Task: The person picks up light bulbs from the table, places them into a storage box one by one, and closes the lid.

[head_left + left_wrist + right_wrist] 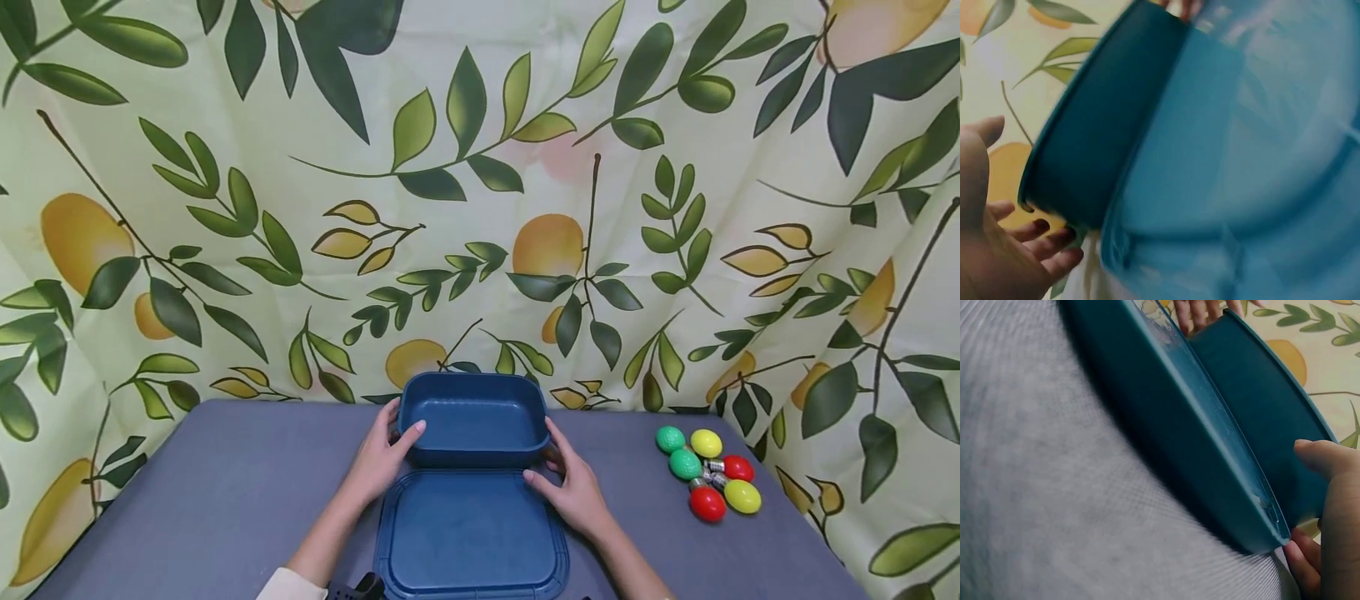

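A deep blue rectangular box (472, 421), its open side toward me, stands at the back middle of the table. Directly in front of it lies a flat blue lid (472, 533) with a raised rim. My left hand (382, 458) is at the box's left end, thumb near the front corner; in the left wrist view its fingers (1054, 250) are spread beside the wall with a gap. At the right end is my right hand (573, 492), its thumb over the lid's back corner and its fingers near the box wall. Whether those fingertips touch the box is unclear.
Several toy light bulbs (707, 504), red, yellow and green with silvery bases, lie in a cluster at the right of the grey table (247, 483). A leaf-and-fruit patterned curtain (480, 250) hangs behind the table and along its sides.
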Demonstrator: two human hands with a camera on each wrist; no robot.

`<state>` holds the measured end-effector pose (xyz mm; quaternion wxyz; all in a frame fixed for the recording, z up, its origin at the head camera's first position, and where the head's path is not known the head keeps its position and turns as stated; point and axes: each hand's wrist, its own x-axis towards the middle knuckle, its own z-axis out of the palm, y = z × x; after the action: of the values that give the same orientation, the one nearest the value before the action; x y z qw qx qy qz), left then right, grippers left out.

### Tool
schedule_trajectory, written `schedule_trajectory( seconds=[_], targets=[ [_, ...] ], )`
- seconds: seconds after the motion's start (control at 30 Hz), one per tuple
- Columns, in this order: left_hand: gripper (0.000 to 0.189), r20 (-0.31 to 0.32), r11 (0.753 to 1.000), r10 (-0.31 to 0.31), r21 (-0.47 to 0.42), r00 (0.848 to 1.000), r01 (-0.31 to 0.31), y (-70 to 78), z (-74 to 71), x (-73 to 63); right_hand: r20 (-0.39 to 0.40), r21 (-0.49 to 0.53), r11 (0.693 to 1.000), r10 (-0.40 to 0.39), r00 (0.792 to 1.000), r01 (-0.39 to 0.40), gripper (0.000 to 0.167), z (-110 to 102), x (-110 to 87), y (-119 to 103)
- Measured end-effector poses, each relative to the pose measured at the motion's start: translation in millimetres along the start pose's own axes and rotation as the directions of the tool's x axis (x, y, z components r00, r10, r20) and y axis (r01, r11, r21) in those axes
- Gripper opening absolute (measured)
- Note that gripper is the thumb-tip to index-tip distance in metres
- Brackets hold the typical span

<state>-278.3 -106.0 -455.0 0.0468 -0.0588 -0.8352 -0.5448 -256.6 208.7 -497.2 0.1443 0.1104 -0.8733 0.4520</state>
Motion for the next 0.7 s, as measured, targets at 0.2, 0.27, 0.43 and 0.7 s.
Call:
schedule_trajectory(
  seconds=[0.2,0.27,0.43,0.7],
  targets=[
    [0.070,0.005,0.970,-0.064,-0.234,0.998,0.064,4.3,11.7,13.8,0.005,0.020,1.000,-0.019,1.000,0.019,0.083,-2,-1.0,3],
    [0.067,-0.005,0.953,-0.063,-0.299,0.998,0.059,-1.9,14.7,13.3,0.006,0.031,0.999,-0.021,1.000,0.021,0.081,-1,-1.6,2],
    [0.072,-0.034,0.964,-0.012,-0.265,0.999,0.002,-18.1,17.7,13.6,0.011,0.040,0.999,-0.026,1.000,0.026,0.080,0,0.4,0],
    [0.080,-0.015,0.986,0.028,-0.162,0.999,-0.031,-25.0,21.9,14.3,-0.033,0.035,0.999,-0.033,0.999,0.034,0.078,-1,-2.3,0]
  ],
)
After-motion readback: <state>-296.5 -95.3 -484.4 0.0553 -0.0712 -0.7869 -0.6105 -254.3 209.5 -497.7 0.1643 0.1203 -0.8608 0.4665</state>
